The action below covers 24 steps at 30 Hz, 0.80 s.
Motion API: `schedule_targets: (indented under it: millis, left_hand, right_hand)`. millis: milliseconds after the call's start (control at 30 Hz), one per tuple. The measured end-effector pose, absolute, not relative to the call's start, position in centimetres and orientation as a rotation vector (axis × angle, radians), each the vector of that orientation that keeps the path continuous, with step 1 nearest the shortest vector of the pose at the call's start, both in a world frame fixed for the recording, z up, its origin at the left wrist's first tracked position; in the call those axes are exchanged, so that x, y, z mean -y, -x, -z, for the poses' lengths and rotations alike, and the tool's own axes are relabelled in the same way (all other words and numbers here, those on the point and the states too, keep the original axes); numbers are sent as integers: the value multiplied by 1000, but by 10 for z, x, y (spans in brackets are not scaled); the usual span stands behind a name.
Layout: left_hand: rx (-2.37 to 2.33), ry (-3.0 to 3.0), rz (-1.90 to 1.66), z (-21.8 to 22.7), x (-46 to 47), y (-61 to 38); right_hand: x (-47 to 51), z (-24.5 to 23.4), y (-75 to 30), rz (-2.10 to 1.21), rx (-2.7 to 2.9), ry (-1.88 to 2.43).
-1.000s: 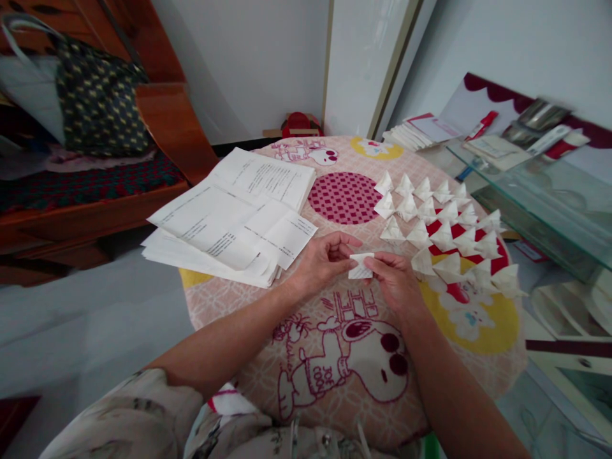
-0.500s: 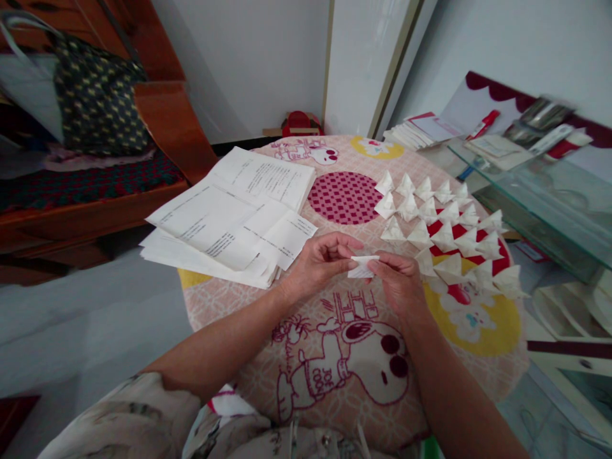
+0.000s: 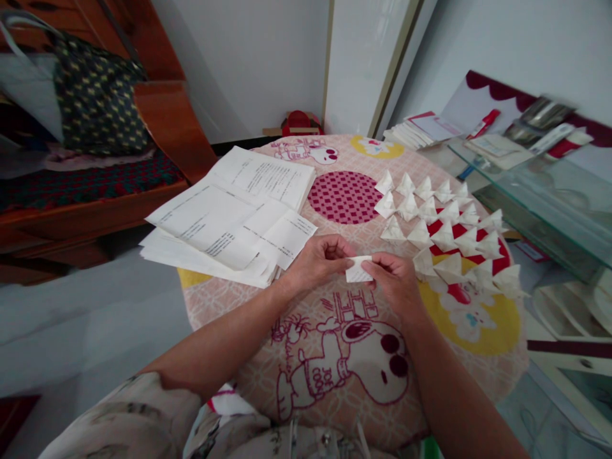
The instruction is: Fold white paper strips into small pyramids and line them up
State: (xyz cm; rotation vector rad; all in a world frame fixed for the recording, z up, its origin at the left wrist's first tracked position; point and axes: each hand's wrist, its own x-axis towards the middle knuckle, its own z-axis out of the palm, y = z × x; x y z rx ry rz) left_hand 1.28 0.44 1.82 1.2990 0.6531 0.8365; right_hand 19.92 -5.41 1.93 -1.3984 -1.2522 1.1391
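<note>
Between my two hands, just above the table, is a small folded piece of white paper (image 3: 358,269) with faint printing. My left hand (image 3: 321,260) pinches its left edge with thumb and fingers. On its right edge, my right hand (image 3: 394,277) is closed in a similar pinch. To the right of my hands stand several rows of folded white paper pieces (image 3: 444,236) with pointed tops. A stack of printed paper sheets (image 3: 210,223) lies on the table's left side, near my left forearm.
A patterned cloth (image 3: 315,376) with cartoon figures covers the round table. At the right, a glass shelf (image 3: 540,197) holds metal bowls and papers close to the table edge. A wooden bench (image 3: 162,121) with a dark patterned bag (image 3: 98,95) stands at the left.
The small paper has tilted so that more of its flat face shows, and my fingers have shifted slightly on it. The stack and the rows of folded pieces stay put.
</note>
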Motion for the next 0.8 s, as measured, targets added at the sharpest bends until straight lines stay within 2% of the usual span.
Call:
schedule_targets:
  millis: [200,367,433,600,800]
  left_hand:
    - [-685,-1292,-718,-10,-12,-8]
    - [-783,-1663,-555,-4,-14,-4]
    - [-865,-1906,-575,-4,-13,-4]
    - [-960,-2196,-569,-7,-6,-9]
    - [-935,-2309,-560,-9,-1,-10]
  right_hand:
    - [48,-13,-200,-1082,1282,1385]
    - [47,-12,-203,-1177,1458,1555]
    - [48,-13,-202,-1068,1599,1656]
    - [53,-24,-195,-540,2011,1820]
    - [55,-26,-194,-440,2099,1841]
